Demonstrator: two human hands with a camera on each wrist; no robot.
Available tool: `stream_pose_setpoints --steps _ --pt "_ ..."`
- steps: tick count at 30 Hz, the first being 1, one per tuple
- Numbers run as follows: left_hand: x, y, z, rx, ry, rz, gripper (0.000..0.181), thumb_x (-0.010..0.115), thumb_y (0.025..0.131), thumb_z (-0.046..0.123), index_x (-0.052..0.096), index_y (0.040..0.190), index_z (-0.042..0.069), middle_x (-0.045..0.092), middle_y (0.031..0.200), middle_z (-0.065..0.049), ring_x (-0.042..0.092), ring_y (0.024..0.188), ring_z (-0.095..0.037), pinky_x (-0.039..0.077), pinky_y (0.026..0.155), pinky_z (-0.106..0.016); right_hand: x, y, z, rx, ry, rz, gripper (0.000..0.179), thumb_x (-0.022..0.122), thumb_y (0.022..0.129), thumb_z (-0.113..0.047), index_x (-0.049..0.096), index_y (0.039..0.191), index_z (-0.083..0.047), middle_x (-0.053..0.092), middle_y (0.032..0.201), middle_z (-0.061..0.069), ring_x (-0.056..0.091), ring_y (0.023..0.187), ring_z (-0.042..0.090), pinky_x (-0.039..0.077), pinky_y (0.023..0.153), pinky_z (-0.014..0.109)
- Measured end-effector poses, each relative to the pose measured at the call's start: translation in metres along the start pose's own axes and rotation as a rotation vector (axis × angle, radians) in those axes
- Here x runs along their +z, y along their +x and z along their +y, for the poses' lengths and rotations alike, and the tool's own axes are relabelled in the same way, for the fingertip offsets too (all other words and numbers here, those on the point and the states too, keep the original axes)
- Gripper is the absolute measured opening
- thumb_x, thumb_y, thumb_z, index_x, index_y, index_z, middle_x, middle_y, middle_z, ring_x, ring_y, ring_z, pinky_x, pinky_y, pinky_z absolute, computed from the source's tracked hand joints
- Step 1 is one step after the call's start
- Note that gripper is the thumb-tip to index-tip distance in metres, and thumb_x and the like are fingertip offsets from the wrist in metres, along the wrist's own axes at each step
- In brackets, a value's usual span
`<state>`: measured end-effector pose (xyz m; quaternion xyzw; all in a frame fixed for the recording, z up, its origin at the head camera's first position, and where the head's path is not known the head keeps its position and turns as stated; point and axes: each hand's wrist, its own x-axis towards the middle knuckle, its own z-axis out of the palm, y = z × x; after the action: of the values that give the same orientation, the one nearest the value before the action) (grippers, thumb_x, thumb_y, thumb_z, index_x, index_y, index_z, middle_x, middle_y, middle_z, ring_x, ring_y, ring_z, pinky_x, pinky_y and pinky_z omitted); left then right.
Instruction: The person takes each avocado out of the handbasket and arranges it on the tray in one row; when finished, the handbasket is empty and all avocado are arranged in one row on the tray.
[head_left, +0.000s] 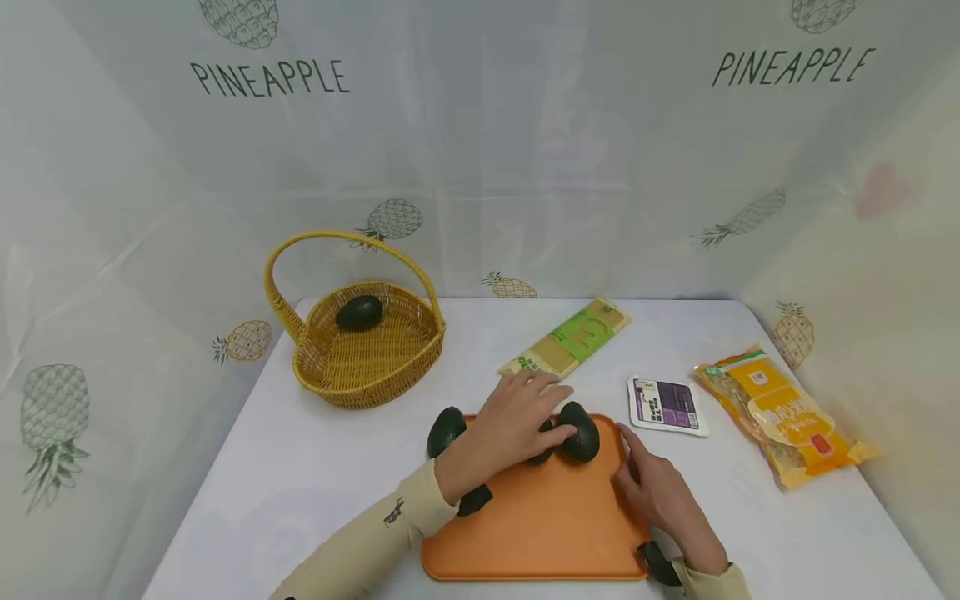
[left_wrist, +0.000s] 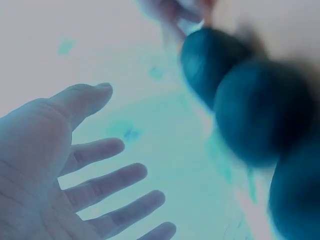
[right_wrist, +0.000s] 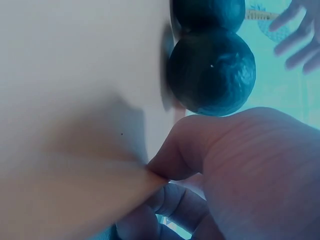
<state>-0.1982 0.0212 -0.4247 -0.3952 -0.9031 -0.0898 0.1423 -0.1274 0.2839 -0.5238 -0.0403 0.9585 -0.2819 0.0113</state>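
Observation:
An orange tray (head_left: 547, 529) lies on the white table with dark green avocados along its far side. One avocado (head_left: 446, 431) is at the far left corner, another (head_left: 578, 433) near the far right, and a third between them is partly behind the left hand (head_left: 510, 421). That hand stretches over the far edge; in the left wrist view its fingers (left_wrist: 112, 187) are spread and straight, apart from the avocados (left_wrist: 262, 112). My right hand (head_left: 660, 492) pinches the tray's right rim, thumb above and fingers below, as the right wrist view shows close to an avocado (right_wrist: 212, 72).
A yellow wicker basket (head_left: 375, 392) with a tall handle stands at the back left, one avocado (head_left: 360, 312) inside. Beyond the tray lies a noodle packet (head_left: 570, 339). To the right are a purple-and-white packet (head_left: 666, 406) and an orange bag (head_left: 783, 417). A printed curtain hangs behind.

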Motion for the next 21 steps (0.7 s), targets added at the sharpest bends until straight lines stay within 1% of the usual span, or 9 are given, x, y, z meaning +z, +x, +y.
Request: stream_pose_setpoints --steps 1,3,4,6,8,11,15,19,21 --pt "-0.006 -0.002 -0.006 -0.021 -0.031 0.030 0.048 0.072 0.101 0.050 0.071 0.138 0.020 0.071 0.139 -0.004 0.066 0.129 -0.025 0.059 0.099 -0.045 -0.001 0.000 -0.003 0.028 -0.002 -0.020 0.066 0.061 0.096 -0.010 0.042 0.158 0.002 0.045 0.070 -0.001 0.043 0.061 0.012 0.033 0.058 0.028" --pt "-0.018 -0.008 -0.022 -0.062 -0.079 0.071 0.044 0.075 0.101 0.043 0.073 0.136 0.016 0.073 0.135 -0.006 0.068 0.125 -0.028 0.059 0.096 -0.047 0.006 0.002 0.006 0.030 -0.031 -0.012 0.067 0.062 0.097 -0.012 0.042 0.159 -0.001 0.045 0.069 -0.003 0.043 0.061 0.011 0.033 0.058 0.027" --pt "-0.025 -0.012 -0.031 -0.085 -0.093 0.087 0.041 0.076 0.101 0.039 0.073 0.134 0.014 0.074 0.133 -0.007 0.069 0.123 -0.029 0.060 0.096 -0.048 0.005 0.003 0.007 0.047 -0.026 -0.029 0.067 0.063 0.097 -0.012 0.041 0.160 -0.002 0.045 0.070 -0.002 0.044 0.061 0.012 0.035 0.058 0.028" --pt "-0.037 -0.019 -0.050 -0.132 -0.108 0.102 0.037 0.076 0.101 0.032 0.074 0.132 0.012 0.074 0.130 -0.008 0.069 0.120 -0.030 0.060 0.096 -0.049 0.011 0.004 0.015 0.007 -0.053 0.016 0.067 0.065 0.097 -0.013 0.043 0.159 -0.003 0.044 0.069 -0.006 0.043 0.060 0.008 0.034 0.057 0.025" --pt "-0.048 -0.025 -0.072 -0.186 -0.111 0.086 0.036 0.075 0.102 0.029 0.073 0.132 0.010 0.074 0.129 -0.010 0.068 0.119 -0.032 0.059 0.099 -0.049 0.018 0.004 0.025 -0.042 -0.052 0.069 0.067 0.066 0.095 -0.013 0.044 0.157 -0.004 0.043 0.068 -0.008 0.041 0.058 0.005 0.033 0.056 0.025" --pt "-0.062 -0.034 -0.103 -0.266 -0.109 0.078 0.034 0.075 0.102 0.024 0.074 0.131 0.007 0.075 0.127 -0.013 0.068 0.116 -0.035 0.058 0.100 -0.050 0.014 0.002 0.018 -0.062 -0.034 0.091 0.066 0.065 0.093 -0.010 0.046 0.155 -0.001 0.043 0.067 -0.008 0.040 0.058 0.006 0.031 0.055 0.025" --pt "-0.077 -0.043 -0.142 -0.369 -0.103 0.041 0.035 0.071 0.104 0.022 0.072 0.133 0.003 0.072 0.132 -0.019 0.066 0.122 -0.042 0.057 0.103 -0.057 0.005 0.000 0.007 -0.030 -0.002 0.049 0.065 0.063 0.093 -0.010 0.045 0.156 0.001 0.044 0.068 -0.003 0.041 0.059 0.010 0.031 0.057 0.027" --pt "-0.083 -0.049 -0.178 -0.448 -0.134 -0.035 0.040 0.064 0.107 0.022 0.067 0.140 0.000 0.066 0.142 -0.025 0.062 0.130 -0.048 0.052 0.109 -0.062 0.007 0.002 0.011 0.002 -0.003 0.014 0.065 0.063 0.095 -0.011 0.044 0.157 -0.001 0.046 0.069 -0.003 0.043 0.060 0.010 0.033 0.057 0.027" --pt "-0.082 -0.050 -0.196 -0.477 -0.172 -0.071 0.041 0.062 0.108 0.020 0.065 0.143 -0.001 0.063 0.145 -0.027 0.062 0.130 -0.048 0.051 0.111 -0.062 0.011 0.004 0.018 -0.015 -0.016 0.024 0.065 0.063 0.096 -0.013 0.043 0.157 -0.002 0.047 0.069 -0.004 0.042 0.059 0.008 0.032 0.056 0.025"
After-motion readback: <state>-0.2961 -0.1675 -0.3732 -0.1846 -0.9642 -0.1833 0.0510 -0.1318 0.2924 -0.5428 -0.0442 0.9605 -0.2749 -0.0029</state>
